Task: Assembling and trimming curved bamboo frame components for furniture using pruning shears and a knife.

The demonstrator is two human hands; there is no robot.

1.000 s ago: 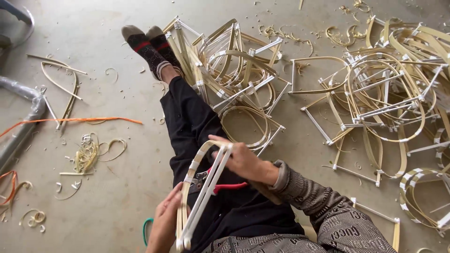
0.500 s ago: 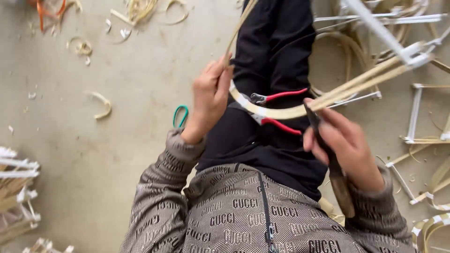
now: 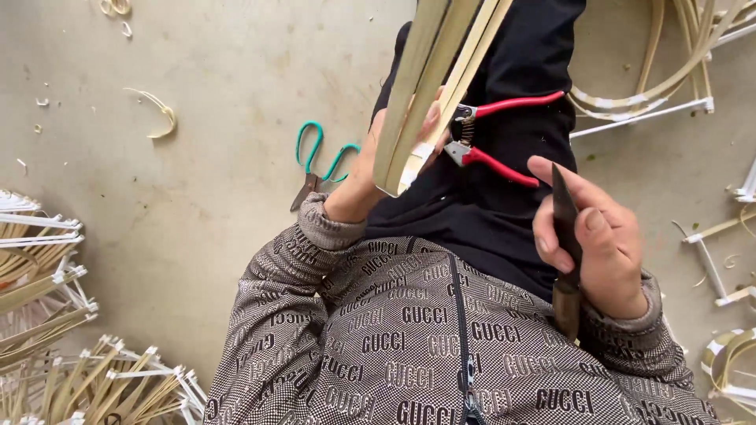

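Left hand [image 3: 370, 169] fingers clamped on bamboo strip bundle [image 3: 429, 86], upright over lap. Right hand [image 3: 591, 240] fingers closed around knife [image 3: 563, 236]. Red pruning shears [image 3: 496, 130] on lap. Risk: blade slipping toward left fingers.

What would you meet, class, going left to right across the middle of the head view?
Curled bamboo shaving → green-handled scissors → left hand holding bamboo strips → red-handled pliers → right hand gripping a knife.

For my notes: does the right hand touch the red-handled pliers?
Apart. The head view shows dark cloth between the right hand, holding a knife, and the red-handled pliers.
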